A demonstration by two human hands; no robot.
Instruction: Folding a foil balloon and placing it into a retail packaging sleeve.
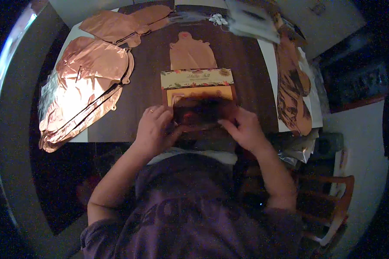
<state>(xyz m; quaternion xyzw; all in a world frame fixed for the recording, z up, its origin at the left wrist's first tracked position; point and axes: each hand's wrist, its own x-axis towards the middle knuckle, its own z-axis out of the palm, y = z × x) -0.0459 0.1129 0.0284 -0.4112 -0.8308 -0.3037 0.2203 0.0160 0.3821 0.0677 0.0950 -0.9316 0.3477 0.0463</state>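
Both my hands grip a dark, reddish-brown shiny foil piece (200, 113) at the near edge of the dark table (246, 64). My left hand (153, 129), with a ring on one finger, grips its left end. My right hand (245, 128) pinches its right end. The foil piece partly covers a flat packet (197, 82) with a leaf-patterned header card and a yellow-orange lower part. A flat rose-gold foil balloon (192, 52) lies just beyond the packet.
Several flat rose-gold foil balloons (88, 82) are piled on the table's left side and more (291, 86) lie along its right edge. Clear plastic packaging (250, 21) sits at the far right. A wooden chair (333, 207) stands at my right.
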